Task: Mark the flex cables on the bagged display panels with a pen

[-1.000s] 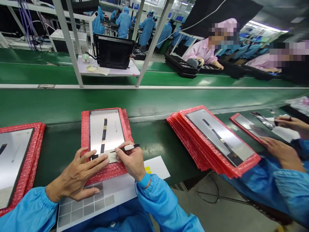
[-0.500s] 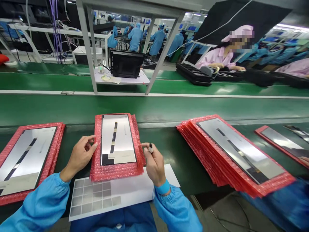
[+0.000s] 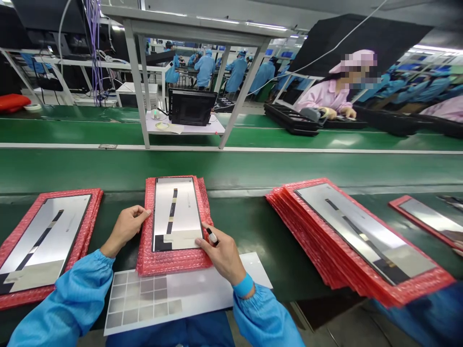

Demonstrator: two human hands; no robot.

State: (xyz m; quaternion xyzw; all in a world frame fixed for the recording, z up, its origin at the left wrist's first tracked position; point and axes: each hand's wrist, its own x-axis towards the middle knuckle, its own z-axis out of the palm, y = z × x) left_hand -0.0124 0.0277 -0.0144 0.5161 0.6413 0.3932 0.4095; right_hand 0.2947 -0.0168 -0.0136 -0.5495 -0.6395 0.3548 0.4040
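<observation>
- Pinching what looks like a pen [image 3: 212, 236], right hand [image 3: 224, 255] sits at the corner of a screen panel [image 3: 176, 214]
- Left hand [image 3: 125, 229] lies spread, touching red bubble wrap [image 3: 173, 265]

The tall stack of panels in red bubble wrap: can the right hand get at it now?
Probably yes. The right hand sits over the edge of the wrapped panel, and only green belt lies between it and the tall stack. It holds a marker pen, though.
</observation>
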